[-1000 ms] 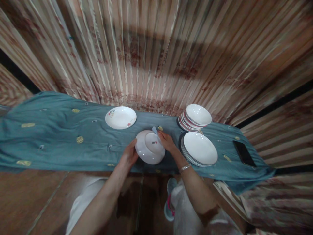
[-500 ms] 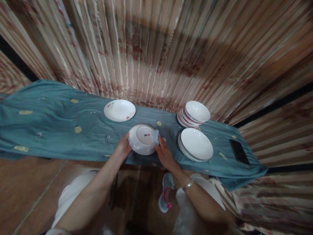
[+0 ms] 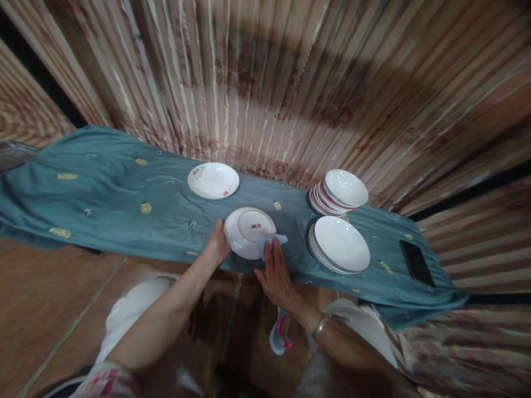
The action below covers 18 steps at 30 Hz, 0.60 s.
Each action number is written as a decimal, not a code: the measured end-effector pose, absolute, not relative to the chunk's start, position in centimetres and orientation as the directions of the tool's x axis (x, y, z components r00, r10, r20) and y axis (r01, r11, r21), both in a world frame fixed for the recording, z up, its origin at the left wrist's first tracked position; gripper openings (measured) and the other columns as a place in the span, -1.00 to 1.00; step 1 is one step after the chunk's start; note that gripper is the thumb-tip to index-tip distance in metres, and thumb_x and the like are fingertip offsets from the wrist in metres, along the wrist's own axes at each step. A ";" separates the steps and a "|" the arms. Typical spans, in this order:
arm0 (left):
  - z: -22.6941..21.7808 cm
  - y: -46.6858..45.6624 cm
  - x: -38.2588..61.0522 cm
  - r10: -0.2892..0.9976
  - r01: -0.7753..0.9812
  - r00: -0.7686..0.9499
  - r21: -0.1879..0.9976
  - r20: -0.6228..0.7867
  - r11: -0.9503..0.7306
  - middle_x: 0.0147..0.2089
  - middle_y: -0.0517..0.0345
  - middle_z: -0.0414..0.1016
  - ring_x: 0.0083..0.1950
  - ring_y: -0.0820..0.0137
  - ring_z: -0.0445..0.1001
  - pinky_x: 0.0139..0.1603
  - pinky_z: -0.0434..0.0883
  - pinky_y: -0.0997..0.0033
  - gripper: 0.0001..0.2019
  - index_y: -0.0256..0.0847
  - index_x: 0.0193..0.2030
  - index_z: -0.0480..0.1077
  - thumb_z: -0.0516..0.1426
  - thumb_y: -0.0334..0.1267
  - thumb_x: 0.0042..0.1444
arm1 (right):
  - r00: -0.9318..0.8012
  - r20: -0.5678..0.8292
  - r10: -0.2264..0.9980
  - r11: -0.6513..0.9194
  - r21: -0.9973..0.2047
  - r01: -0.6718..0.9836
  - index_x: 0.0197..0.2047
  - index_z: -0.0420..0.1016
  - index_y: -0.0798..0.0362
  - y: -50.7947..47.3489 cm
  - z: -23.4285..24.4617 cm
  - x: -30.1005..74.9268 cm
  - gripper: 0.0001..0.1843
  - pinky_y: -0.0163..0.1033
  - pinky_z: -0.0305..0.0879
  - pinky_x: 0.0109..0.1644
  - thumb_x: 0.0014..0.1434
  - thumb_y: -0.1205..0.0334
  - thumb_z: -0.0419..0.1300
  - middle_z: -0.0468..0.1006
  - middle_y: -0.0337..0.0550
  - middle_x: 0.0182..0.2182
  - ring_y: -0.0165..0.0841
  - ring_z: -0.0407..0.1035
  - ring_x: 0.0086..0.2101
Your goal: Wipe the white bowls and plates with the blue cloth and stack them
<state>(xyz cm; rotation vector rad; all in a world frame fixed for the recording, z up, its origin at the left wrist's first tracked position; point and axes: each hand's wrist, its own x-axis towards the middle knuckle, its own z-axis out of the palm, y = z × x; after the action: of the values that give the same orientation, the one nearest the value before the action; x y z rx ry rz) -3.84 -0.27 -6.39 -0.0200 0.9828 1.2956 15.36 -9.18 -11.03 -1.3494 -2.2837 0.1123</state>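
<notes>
A white plate (image 3: 244,224) is tilted with its underside towards me, showing a foot ring and a small dark and red mark. My left hand (image 3: 218,243) grips its left edge, fingers mostly hidden behind the rim. Against the plate's lower right, my right hand (image 3: 274,271) presses a light blue cloth (image 3: 281,239), with the fingers stretched over it and the thumb apart. Behind the held plate, a white plate with a flower pattern (image 3: 213,181) lies face up on the table.
A teal cloth (image 3: 112,215) with yellow motifs covers the narrow table. To the right stand a stack of bowls (image 3: 346,188), a stack of plates (image 3: 342,243) and a dark phone (image 3: 417,262). A pleated curtain (image 3: 269,83) hangs behind.
My right hand has moved from pinching the cloth at the plate's right rim to laying its fingers over the cloth on the underside. The whole view has shifted slightly.
</notes>
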 end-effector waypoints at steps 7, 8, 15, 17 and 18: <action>-6.2 -0.3 -3.4 0.795 -0.829 -0.086 0.486 -0.600 0.277 -0.19 -0.08 0.68 -0.08 0.16 0.63 0.06 0.50 0.20 -0.55 -0.40 0.16 0.44 -0.09 -0.16 0.37 | -0.538 0.429 0.726 0.640 -0.136 0.756 0.52 -0.48 0.15 -9.1 -11.5 15.1 0.09 0.31 0.10 0.36 0.21 0.30 0.24 -0.39 0.31 0.48 0.10 -0.39 0.45; -6.2 -0.3 -3.4 0.796 -0.831 -0.084 0.483 -0.599 0.275 -0.19 -0.08 0.68 -0.08 0.16 0.63 0.06 0.50 0.20 -0.54 -0.40 0.16 0.44 -0.10 -0.16 0.38 | -0.549 0.432 0.715 0.651 -0.126 0.749 0.52 -0.44 0.15 -9.1 -11.6 15.1 0.09 0.31 0.11 0.36 0.20 0.30 0.26 -0.36 0.31 0.48 0.10 -0.37 0.45; -6.7 -0.3 -3.5 0.810 -0.840 -0.082 0.478 -0.581 0.258 -0.13 -0.12 0.67 -0.10 0.20 0.64 0.01 0.51 0.28 -0.54 -0.42 0.16 0.44 -0.10 -0.15 0.39 | -0.643 0.380 0.665 0.717 -0.083 0.692 0.47 -0.01 0.15 -8.7 -11.2 14.7 -0.14 0.29 0.10 0.38 0.21 0.27 0.28 0.03 0.29 0.43 0.06 -0.17 0.43; -6.8 -0.3 -3.5 0.817 -0.841 -0.072 0.475 -0.572 0.259 -0.10 -0.12 0.66 -0.10 0.21 0.64 0.02 0.50 0.27 -0.53 -0.40 0.17 0.44 -0.09 -0.14 0.38 | -0.673 0.356 0.648 0.739 -0.078 0.670 0.45 0.08 0.10 -8.4 -10.7 14.4 -0.23 0.25 0.12 0.38 0.23 0.29 0.25 0.11 0.20 0.41 0.02 -0.11 0.42; -6.8 -0.3 -3.5 0.821 -0.842 -0.066 0.473 -0.567 0.259 -0.09 -0.11 0.66 -0.09 0.21 0.64 0.02 0.50 0.27 -0.54 -0.39 0.18 0.44 -0.08 -0.13 0.37 | -0.686 0.351 0.637 0.749 -0.072 0.659 0.44 0.12 0.07 -8.2 -10.4 14.1 -0.28 0.22 0.14 0.38 0.25 0.31 0.21 0.14 0.15 0.40 -0.01 -0.08 0.41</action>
<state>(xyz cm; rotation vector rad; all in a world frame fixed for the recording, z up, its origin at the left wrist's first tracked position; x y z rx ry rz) -3.51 -0.27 -6.79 -0.0294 0.9043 1.3644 14.15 -8.21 -10.43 -0.9980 -2.5935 -0.0845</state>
